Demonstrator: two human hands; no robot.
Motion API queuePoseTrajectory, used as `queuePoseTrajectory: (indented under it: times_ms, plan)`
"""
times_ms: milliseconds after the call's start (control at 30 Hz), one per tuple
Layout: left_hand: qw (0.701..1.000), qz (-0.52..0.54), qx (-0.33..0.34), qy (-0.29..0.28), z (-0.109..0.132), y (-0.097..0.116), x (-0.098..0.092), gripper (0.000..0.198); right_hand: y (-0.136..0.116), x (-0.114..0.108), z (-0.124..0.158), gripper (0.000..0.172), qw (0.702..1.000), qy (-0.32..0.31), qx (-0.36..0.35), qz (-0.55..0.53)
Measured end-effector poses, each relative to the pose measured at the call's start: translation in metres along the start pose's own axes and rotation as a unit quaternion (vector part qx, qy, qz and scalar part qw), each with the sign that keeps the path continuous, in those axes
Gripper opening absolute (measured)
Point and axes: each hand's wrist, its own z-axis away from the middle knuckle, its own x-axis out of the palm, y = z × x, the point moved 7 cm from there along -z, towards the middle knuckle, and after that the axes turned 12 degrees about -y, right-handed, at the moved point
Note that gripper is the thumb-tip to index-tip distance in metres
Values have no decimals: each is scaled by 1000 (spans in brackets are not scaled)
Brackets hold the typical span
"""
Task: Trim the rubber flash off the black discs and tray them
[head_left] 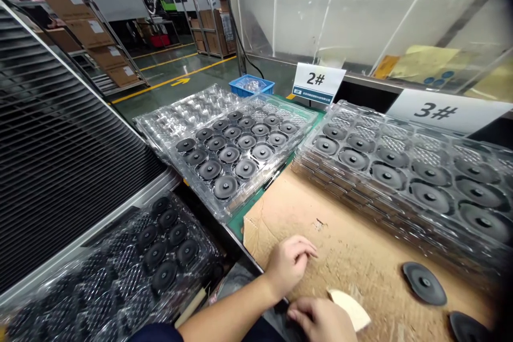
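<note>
My left hand (290,264) rests over the near edge of a cardboard sheet (280,208), fingers loosely curled together, and nothing shows in them. Closer to me, my right hand (323,321) is closed at the sheet's edge, its thumb bent toward the fingers. What it may hold is hidden. A pale wedge-shaped piece (350,309) lies just beyond the right hand's back; I cannot tell whether they touch. Farther right on the cardboard are a black round disc with a small central hub (424,282) and a second black disc (467,327), partly cut off by the frame.
A stack of clear trays (352,184) with black discs stands at right, below the 3# sign (436,112). Another disc-filled clear tray (240,155) sits ahead, near the 2# sign (316,83) and a blue bin (256,85). A tray (124,278) and conveyor belt (60,165) lie left.
</note>
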Motion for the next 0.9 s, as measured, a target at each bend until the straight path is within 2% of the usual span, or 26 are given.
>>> queuePoseTrajectory:
  times_ms: [900]
  plan:
    - [1000, -19, 16, -10, 0, -1, 2, 22, -2, -2, 3, 22, 1000, 5, 5, 5]
